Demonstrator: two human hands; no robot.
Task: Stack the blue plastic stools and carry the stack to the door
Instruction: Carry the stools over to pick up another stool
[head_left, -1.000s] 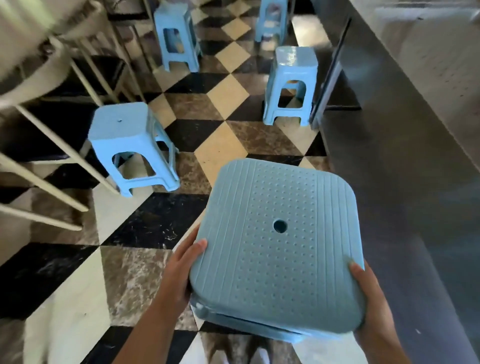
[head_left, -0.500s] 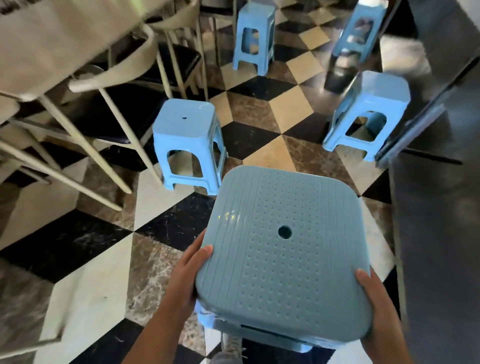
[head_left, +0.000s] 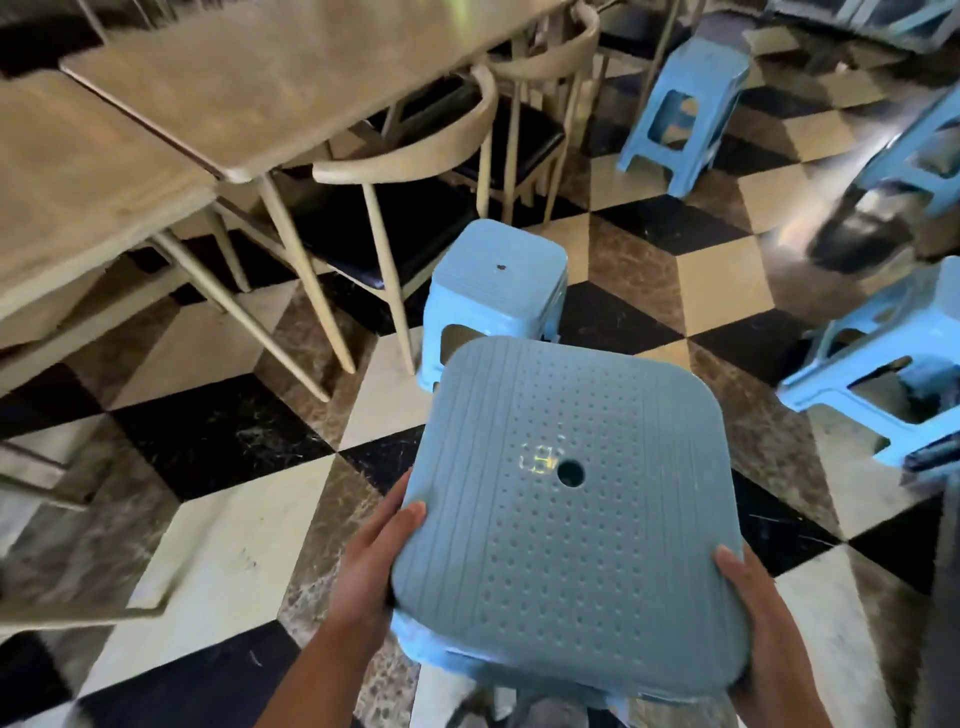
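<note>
Nearer now, floor stool (head_left: 497, 291) just beyond carried stool (head_left: 566, 514), left hand (head_left: 371, 556) and right hand (head_left: 761, 618) gripping its side edges, open tiles lower left

carried stool (head_left: 566, 514) now just before floor stool (head_left: 498, 291), view swung left toward table (head_left: 249, 78)

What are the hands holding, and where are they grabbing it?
A blue stool, held by its seat: the left hand grips the seat's left edge, the right hand its right edge. More blue plastic shows just beneath it, perhaps another stool.
</note>
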